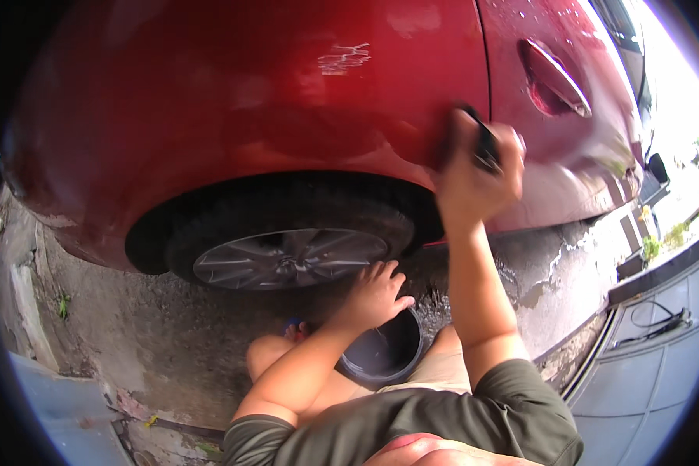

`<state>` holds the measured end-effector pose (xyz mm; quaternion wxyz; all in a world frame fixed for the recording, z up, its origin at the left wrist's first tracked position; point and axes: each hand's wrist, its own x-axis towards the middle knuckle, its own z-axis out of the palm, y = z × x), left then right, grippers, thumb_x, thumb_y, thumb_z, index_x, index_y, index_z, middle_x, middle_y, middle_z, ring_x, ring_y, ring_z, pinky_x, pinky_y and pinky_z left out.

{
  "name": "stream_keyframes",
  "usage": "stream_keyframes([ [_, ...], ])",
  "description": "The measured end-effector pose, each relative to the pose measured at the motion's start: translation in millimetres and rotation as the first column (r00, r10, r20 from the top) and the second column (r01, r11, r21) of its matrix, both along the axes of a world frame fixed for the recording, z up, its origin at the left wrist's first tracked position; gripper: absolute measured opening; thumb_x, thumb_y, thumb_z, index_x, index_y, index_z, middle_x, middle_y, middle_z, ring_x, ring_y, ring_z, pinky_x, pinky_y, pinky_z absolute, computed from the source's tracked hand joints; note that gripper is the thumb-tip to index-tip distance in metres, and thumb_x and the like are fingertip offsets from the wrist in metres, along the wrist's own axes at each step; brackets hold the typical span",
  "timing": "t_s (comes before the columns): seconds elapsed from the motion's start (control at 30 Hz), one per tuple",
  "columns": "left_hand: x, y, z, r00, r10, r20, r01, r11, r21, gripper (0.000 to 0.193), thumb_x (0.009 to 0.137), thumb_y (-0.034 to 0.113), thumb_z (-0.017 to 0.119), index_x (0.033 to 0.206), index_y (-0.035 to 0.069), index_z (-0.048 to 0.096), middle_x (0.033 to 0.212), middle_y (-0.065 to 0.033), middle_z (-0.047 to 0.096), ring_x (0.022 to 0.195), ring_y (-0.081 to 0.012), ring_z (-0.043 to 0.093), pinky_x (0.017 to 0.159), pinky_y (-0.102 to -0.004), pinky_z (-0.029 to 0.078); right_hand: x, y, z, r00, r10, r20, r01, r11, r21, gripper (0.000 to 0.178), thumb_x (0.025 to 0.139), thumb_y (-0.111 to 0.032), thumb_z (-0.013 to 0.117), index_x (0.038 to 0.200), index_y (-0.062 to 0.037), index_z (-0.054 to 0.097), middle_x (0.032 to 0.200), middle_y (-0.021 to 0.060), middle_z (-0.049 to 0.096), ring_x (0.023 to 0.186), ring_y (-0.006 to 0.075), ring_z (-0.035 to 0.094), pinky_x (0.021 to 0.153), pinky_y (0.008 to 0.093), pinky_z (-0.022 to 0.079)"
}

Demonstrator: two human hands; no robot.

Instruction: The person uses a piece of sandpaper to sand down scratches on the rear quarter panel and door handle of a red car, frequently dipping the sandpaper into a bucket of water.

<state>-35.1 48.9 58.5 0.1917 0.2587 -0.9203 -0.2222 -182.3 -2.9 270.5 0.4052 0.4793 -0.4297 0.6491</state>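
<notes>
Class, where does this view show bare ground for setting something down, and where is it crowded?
Bare concrete lies left of the left knee, beside the alloy wheel; another patch lies between the right forearm and grey panels. It is crowded around the bucket, between both knees, left hand and wheel.

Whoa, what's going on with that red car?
A person is down low beside the red car, near its wheel. Their right grip has a dark thing up at the painted side, by the door seam; it's too blurry to say exactly what it is. Their left grip is open, with nothing seen in it, by the rim of a dark bucket between their legs.
</notes>
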Motion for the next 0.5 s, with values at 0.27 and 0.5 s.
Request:
stream_keyframes([
  [0.27,-13,1,-5,0.999,-0.028,0.043,0.028,1.000,-0.003,0.056,0.096,0.050,0.072,0.128,0.004,0.069,0.147,-0.0178,0.056,0.137,-0.0360,0.051,0.116,-0.0533,0.039,40,-14,44,0.976,-0.015,-0.216,0.023,0.999,0.037,0.021,0.078,-0.014,0.088,0.080,-0.0112,0.068,0.076,0.0052,0.068,0.066,0.0228,0.064,0.067,0.0380,0.049],
  [0.5,-34,1,2,0.999,-0.043,-0.020,0.043,0.999,-0.015,0.053,0.095,0.049,0.073,0.123,0.003,0.070,0.145,-0.0172,0.058,0.134,-0.0355,0.053,0.116,-0.0547,0.039,67,-32,98,0.931,0.022,-0.363,-0.020,1.000,0.009,0.020,0.084,-0.020,0.087,0.086,-0.0097,0.071,0.076,0.0066,0.070,0.071,0.0218,0.066,0.068,0.0370,0.048],
])
